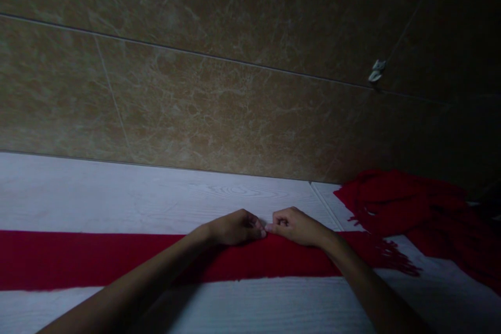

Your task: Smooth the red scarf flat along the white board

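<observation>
A long red scarf (97, 258) lies flat across the white wood-grain surface, its fringe at the right end. At the scarf's far edge, my left hand (238, 227) is closed, with thumb and fingertips pinching the fabric. Close beside it, my right hand (299, 227) is curled in the same way, its fingertips pinching that edge and almost meeting the left ones. The small bit of cloth between the fingertips is mostly hidden. Both forearms cross over the scarf and cover parts of it.
A rumpled heap of red fringed cloth (403, 203) lies at the right, near the scarf's fringe. Behind the white wood-grain surface (129, 188) rises a brown marbled tile wall (219, 109). A small white fitting (377, 70) is on the wall at the right.
</observation>
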### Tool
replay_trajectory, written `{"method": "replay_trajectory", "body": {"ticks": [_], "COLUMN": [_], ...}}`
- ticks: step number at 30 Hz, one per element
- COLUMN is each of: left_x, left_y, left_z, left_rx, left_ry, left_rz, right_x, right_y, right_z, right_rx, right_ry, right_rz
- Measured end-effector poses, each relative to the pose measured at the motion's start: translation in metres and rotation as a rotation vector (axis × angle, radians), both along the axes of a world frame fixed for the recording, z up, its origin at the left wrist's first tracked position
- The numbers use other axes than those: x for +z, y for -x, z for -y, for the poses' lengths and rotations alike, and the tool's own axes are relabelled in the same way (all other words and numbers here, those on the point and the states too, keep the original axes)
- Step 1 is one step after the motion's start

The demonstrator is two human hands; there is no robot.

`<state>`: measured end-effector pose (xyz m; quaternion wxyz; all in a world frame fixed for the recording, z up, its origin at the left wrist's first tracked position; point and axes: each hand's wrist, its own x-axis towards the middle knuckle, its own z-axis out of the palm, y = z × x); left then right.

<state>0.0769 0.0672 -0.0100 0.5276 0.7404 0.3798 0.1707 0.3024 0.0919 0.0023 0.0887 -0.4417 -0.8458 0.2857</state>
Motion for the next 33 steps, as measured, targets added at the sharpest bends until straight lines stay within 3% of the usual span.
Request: {"method": "replay_trajectory", "body": {"ticks": [5, 9, 12, 16, 21, 24, 33], "left_x": [0.004, 0.009, 0.007, 0.0, -0.003, -0.003, -0.001], "left_y": [-0.002, -0.004, -0.006, -0.008, -0.007, -0.006, -0.003], "left_z": [0.009, 0.031, 0.047, 0.056, 0.052, 0.051, 0.045], "left_rx": [0.053, 0.207, 0.21, 0.22, 0.263, 0.275, 0.312], "left_ry": [-0.121, -0.52, -0.694, -0.642, -0.579, -0.544, -0.418], "left_rz": [-0.136, -0.389, -0.41, -0.341, -0.292, -0.267, -0.222], "right_x": [0.0, 0.008, 0.011, 0.012, 0.02, 0.025, 0.017], "right_y": [-0.001, 0.004, 0.01, 0.006, -0.015, -0.024, -0.023], "right_z": [0.001, 0.011, 0.022, 0.027, 0.014, 0.005, 0.0], "right_rx": [-0.004, -0.047, -0.045, -0.018, 0.015, 0.005, 0.033], "right_ry": [-0.035, -0.174, -0.356, -0.344, 0.042, 0.172, 0.169], "right_rz": [0.047, 0.11, 0.143, 0.062, -0.07, -0.067, -0.062]}}
